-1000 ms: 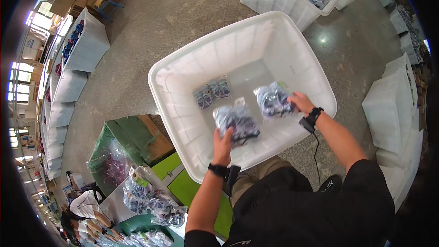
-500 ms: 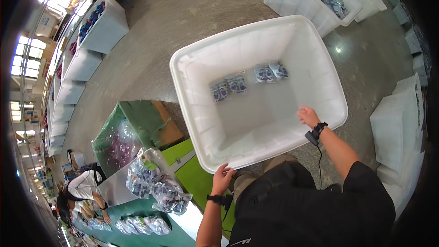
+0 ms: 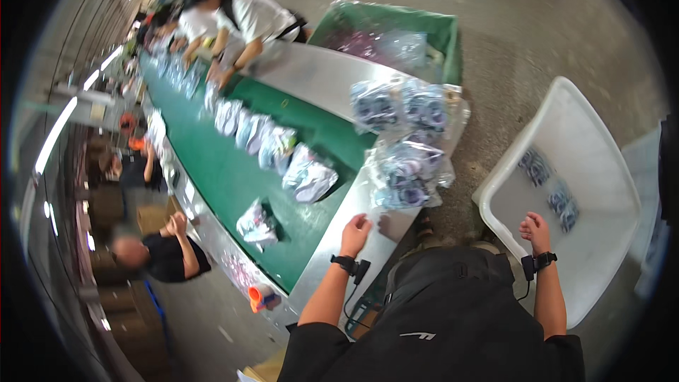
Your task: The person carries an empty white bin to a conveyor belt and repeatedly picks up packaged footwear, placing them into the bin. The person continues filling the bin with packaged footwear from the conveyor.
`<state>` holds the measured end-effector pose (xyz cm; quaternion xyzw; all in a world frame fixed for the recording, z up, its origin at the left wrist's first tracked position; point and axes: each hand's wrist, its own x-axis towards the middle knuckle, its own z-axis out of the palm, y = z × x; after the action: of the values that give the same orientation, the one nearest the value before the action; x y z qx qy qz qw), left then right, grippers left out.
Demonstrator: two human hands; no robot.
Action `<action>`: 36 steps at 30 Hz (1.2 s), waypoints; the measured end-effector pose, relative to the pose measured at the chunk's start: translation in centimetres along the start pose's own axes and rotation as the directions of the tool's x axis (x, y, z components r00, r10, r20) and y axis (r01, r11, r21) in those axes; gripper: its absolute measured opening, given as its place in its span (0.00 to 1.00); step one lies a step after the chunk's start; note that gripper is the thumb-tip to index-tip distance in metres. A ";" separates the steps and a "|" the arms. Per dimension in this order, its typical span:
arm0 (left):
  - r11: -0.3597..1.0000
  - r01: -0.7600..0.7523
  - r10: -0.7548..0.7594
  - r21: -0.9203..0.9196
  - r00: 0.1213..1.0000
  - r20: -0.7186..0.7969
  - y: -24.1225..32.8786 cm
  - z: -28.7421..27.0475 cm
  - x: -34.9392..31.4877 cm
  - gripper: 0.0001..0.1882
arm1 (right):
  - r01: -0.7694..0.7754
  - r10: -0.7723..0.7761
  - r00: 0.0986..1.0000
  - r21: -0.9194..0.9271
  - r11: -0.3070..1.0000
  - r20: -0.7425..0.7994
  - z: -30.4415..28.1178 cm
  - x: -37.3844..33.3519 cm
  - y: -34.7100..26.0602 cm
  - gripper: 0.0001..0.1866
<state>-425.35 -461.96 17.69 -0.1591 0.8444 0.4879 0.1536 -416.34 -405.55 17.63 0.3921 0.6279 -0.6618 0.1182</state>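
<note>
My left hand (image 3: 356, 235) hovers over the metal end of the conveyor table, its fingers loosely curled with nothing in them. Close to it lies a pile of clear plastic bags (image 3: 409, 170) holding pale blue and purple goods whose kind I cannot make out. My right hand (image 3: 535, 232) is closed beside the near wall of a large white bin (image 3: 488, 194), and I see nothing in it. Inside the bin, similar blue and purple packs (image 3: 564, 206) lie on the floor in two groups. Both wrists wear black straps with a cable.
A green conveyor belt (image 3: 212, 163) carries a row of bagged goods (image 3: 263, 136). A green bin (image 3: 453, 42) of clear wrap stands beyond its metal edge. An orange tape dispenser (image 3: 262, 297) sits on the far rim. Co-workers (image 3: 247, 21) stand along the belt; another person (image 3: 166, 251) is across it.
My view has swung left from the white bin to the conveyor, so the bin now sits at the right. My left hand has come over the metal table end; my right hand remains near the bin.
</note>
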 end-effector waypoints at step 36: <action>-0.407 -0.261 -0.476 -0.876 0.879 -0.041 -15.9 -22.7 -3.3 0.29 | 0.473 0.099 0.748 -0.632 0.614 0.656 62.3 2.8 -5.7 0.50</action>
<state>-418.07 -488.90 17.60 -0.4060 0.0314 0.8933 -0.1902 -444.99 -461.10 14.00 -0.0171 0.8083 -0.4297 0.4022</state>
